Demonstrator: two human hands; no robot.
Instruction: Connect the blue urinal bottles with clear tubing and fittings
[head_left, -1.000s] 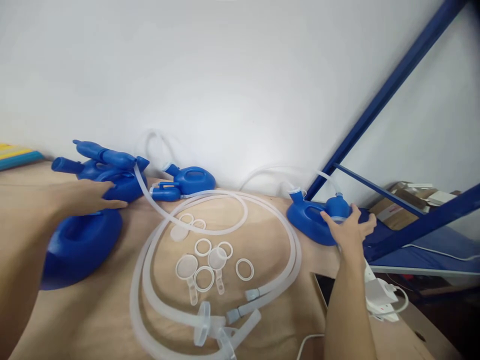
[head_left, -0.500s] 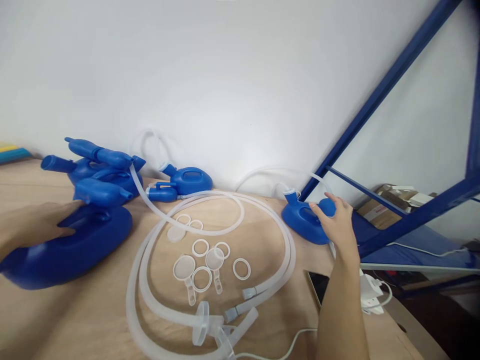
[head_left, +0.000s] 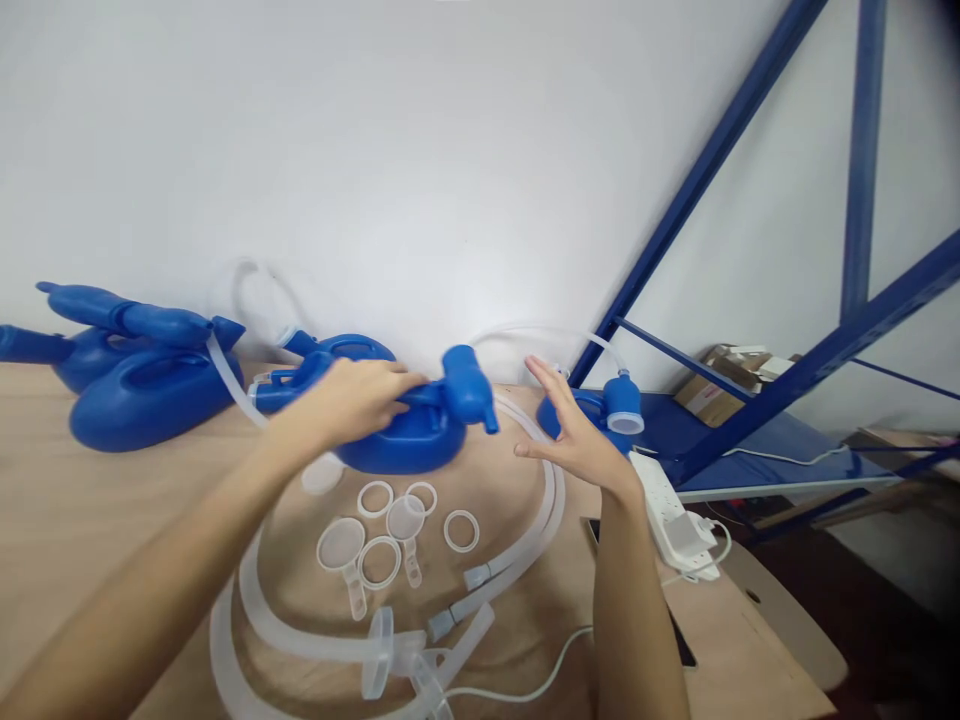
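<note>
My left hand [head_left: 367, 400] is closed around the handle of a blue plastic urinal bottle [head_left: 409, 450], over the middle of the table. A small blue bottle-shaped piece [head_left: 466, 385] with a narrow tip sits at the right end of it; whether it is attached I cannot tell. To its right, my right hand [head_left: 574, 435] is open, fingers spread, holding nothing. Behind that hand stands another urinal bottle [head_left: 551, 415], partly hidden, with a blue receiver [head_left: 624, 395] on a clear tube. Below the held bottle lie white rings [head_left: 461, 531] and clear strapped caps [head_left: 341, 545].
More blue bottles [head_left: 150, 400] stand at the left by the wall. Thick clear hoses [head_left: 300, 640] coil across the table. A power strip [head_left: 671, 520] and a partly hidden phone [head_left: 684, 645] lie at the right. A blue metal rack [head_left: 697, 180] holds cardboard boxes [head_left: 720, 390].
My left hand has carried the bottle from the left to the middle. My right hand has moved left, away from the right-hand bottle and receiver. The view has turned slightly right.
</note>
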